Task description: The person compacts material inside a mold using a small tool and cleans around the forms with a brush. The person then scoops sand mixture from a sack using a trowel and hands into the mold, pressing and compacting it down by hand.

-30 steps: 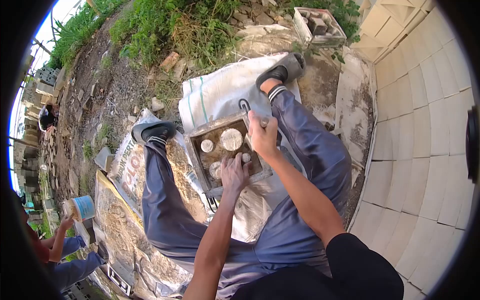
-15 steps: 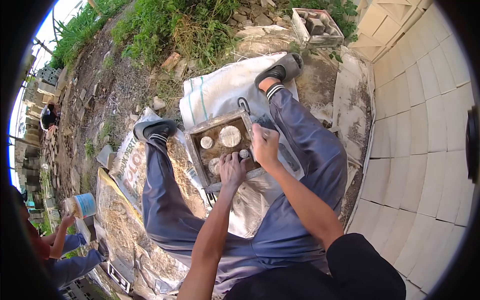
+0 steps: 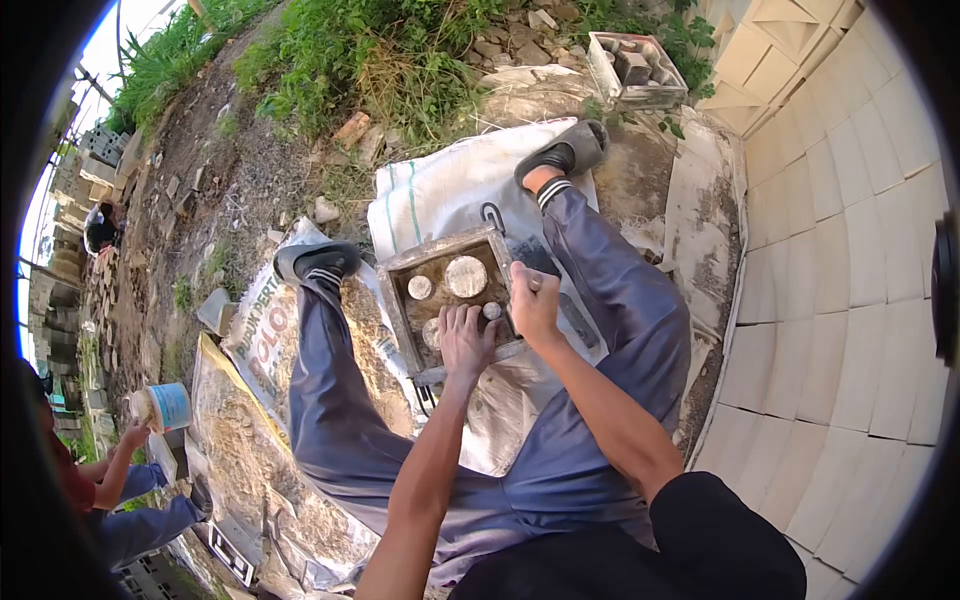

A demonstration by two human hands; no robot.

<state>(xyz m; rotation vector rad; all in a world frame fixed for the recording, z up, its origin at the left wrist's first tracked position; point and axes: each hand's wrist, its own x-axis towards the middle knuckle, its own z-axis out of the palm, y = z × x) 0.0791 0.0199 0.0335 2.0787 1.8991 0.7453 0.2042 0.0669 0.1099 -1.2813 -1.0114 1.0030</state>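
Grey, dust-coated box (image 3: 440, 246) sits between the legs, with a large pale disc (image 3: 466, 277) toward 12 o'clock. At its 3 o'clock side, the right hand (image 3: 535, 305) is clenched, apparently around a handle; the left hand (image 3: 467, 342) reaches in from 6 o'clock, fingers spread, seemingly steadying rather than grasping.

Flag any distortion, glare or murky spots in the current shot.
Head view: the wide lens bows the wall and black vignetting swallows the corners; head view: the sky is washed out at upper left; head view: the co-worker sits partly in the dark edge, while the box looks fairly clear.
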